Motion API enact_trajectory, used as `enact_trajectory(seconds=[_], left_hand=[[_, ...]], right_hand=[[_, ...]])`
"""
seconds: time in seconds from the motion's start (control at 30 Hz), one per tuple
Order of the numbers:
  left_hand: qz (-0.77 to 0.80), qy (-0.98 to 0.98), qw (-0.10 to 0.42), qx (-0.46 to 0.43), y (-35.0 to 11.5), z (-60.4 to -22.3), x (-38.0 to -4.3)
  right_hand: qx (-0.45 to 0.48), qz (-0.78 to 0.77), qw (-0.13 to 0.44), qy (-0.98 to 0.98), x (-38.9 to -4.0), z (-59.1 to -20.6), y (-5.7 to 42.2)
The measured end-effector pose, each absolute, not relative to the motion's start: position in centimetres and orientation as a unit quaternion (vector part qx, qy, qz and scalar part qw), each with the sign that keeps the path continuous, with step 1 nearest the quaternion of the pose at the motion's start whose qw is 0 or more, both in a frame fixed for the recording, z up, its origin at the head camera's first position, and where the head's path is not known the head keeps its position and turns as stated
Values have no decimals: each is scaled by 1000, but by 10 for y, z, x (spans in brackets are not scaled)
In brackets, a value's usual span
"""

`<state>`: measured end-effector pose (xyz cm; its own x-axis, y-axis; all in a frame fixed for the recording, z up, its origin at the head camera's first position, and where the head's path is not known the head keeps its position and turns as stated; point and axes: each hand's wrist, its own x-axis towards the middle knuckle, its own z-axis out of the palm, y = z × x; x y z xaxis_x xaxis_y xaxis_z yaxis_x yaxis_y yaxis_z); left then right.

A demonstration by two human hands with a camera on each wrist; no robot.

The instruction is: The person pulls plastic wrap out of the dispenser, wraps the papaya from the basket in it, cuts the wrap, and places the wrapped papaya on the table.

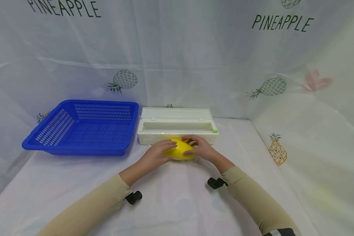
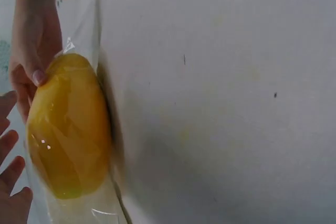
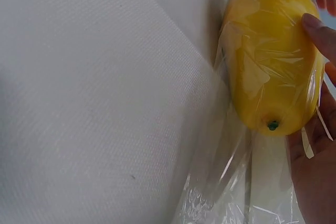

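A yellow oval fruit (image 1: 179, 150), like a mango, with a small green stem end, is wrapped in clear cling film (image 3: 226, 161). It lies just in front of a white cling film dispenser (image 1: 177, 136) with its lid raised. My right hand (image 1: 203, 149) holds the fruit's right end; the thumb (image 3: 315, 23) presses on the film and the fingers go round its far side. At the left end, my left hand (image 1: 157, 152) reaches over the fruit. Its spread, relaxed fingers (image 2: 11, 174) appear beside the fruit in the left wrist view, with a small gap.
A blue plastic basket (image 1: 127, 137) with slotted walls stands to the left of the dispenser. White cloth (image 1: 177, 203) covers the table, and a pineapple-printed curtain (image 1: 188, 65) hangs behind it. A green piece (image 1: 215, 131) sits at the dispenser's right end.
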<state>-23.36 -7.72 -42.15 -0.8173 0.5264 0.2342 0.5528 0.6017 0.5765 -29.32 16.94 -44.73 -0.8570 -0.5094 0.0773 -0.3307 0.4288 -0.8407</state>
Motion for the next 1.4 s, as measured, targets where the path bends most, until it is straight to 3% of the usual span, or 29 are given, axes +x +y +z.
enact_trajectory(seconds=[0.47, 0.77, 0.97, 1.4], left_hand=[[-236, -928, 12, -287, -75, -436, -267], [-218, -938, 14, -271, -74, -436, -270], [-218, -941, 5, -259, -72, -437, -274], [-273, -940, -35, -201, -71, -435, -279]], right_hand=[[-262, -466, 112, 838, -293, -446, 169], [-211, -443, -14, 871, -271, -439, 169], [-264, -372, 9, 890, -273, -443, 159], [-247, -350, 31, 903, -282, -439, 162]])
